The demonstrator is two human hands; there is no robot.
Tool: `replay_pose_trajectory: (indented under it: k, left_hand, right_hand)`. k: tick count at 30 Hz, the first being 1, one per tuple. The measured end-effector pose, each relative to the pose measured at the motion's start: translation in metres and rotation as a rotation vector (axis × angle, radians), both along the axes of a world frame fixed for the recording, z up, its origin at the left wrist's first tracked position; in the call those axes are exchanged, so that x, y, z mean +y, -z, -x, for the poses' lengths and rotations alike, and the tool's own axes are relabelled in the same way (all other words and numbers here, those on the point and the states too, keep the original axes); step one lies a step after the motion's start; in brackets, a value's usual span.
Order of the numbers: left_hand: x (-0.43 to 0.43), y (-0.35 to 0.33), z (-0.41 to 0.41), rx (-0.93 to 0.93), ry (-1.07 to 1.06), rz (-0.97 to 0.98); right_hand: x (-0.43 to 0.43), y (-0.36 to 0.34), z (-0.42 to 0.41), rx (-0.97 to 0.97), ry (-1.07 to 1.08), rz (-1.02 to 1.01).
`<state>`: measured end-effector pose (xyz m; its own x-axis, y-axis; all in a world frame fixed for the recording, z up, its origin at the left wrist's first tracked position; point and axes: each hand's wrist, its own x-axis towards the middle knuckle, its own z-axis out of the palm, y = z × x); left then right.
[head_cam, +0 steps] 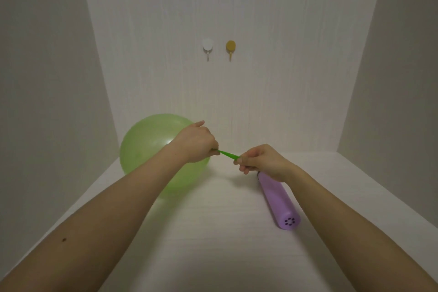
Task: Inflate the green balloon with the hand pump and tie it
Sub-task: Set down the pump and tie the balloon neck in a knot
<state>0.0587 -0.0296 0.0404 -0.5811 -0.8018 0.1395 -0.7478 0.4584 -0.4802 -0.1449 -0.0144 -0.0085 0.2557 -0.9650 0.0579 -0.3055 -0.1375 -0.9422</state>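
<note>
Your forearms (113, 211) come in from both bottom corners over the white desk (213, 244). L hand (194, 142), centre frame, fingers curled, grips the green balloon (147, 147) at the base of its neck (228, 154), index sticking out. R hand (260, 161), just right of it, pinches the neck's tip, so the neck is stretched taut btwn the two. Balloon's inflated, left of centre, behind your L forearm. Purple pump (277, 199) lies on the desk at lower right, under your R wrist. Two hooks (207, 46) on the wall, upper centre.

Plain indoor alcove, home-like: white wood-grain table (213, 249) boxed in by matching panels (47, 78); white hook (207, 47) beside gold hook (230, 48), stuck on back wall (237, 92).
</note>
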Motion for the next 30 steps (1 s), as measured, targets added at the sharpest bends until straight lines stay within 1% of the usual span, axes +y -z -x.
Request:
replay_pose_trajectory:
  k: [4,6,8,10,11,13,14,16,18,19,20,22,23,24,27,30]
  left_hand:
    - [-0.001,-0.011,-0.011,0.059,-0.020,0.024]
    - [-0.001,-0.015,-0.015,0.109,-0.052,0.054]
    - [0.000,-0.020,-0.013,0.211,-0.095,0.071]
    - [0.004,-0.023,-0.004,0.345,-0.140,0.059]
    - [0.006,-0.025,0.002,0.408,-0.156,0.056]
    - [0.010,-0.033,0.012,0.536,-0.184,0.062]
    - [0.011,-0.040,0.015,0.608,-0.200,0.044]
    - [0.015,-0.056,0.019,0.791,-0.227,-0.062]
    - [0.019,-0.068,0.021,1.003,-0.213,-0.212]
    - [0.022,-0.072,0.020,1.108,-0.198,-0.289]
    - [0.025,-0.074,0.018,1.220,-0.192,-0.378]
    - [0.032,-0.074,0.015,1.425,-0.212,-0.599]
    - [0.033,-0.072,0.015,1.488,-0.223,-0.683]
    - [0.033,-0.068,0.014,1.519,-0.234,-0.724]
    - [0.034,-0.049,0.016,1.595,-0.297,-0.730]
    - [0.032,-0.025,0.018,1.679,-0.352,-0.723]
  right_hand:
    - [0.001,0.000,0.002,-0.029,0.093,0.068]
    - [0.002,-0.006,0.002,-0.035,0.087,0.088]
    - [0.001,-0.014,0.000,-0.030,0.045,0.109]
    - [-0.003,-0.026,-0.006,0.044,0.027,0.180]
    - [-0.006,-0.032,-0.009,0.094,0.051,0.232]
    - [-0.014,-0.047,-0.016,0.159,0.165,0.352]
    - [-0.017,-0.055,-0.019,0.137,0.228,0.397]
    - [-0.021,-0.072,-0.020,-0.007,0.279,0.408]
    - [-0.023,-0.090,-0.017,-0.147,0.245,0.381]
    - [-0.024,-0.099,-0.016,-0.164,0.226,0.384]
    - [-0.024,-0.108,-0.017,-0.137,0.215,0.400]
    - [-0.024,-0.125,-0.022,-0.011,0.197,0.436]
    - [-0.023,-0.132,-0.027,0.068,0.185,0.448]
    - [-0.022,-0.138,-0.033,0.161,0.176,0.458]
    - [-0.021,-0.149,-0.055,0.456,0.153,0.451]
    - [-0.024,-0.146,-0.075,0.593,0.107,0.356]
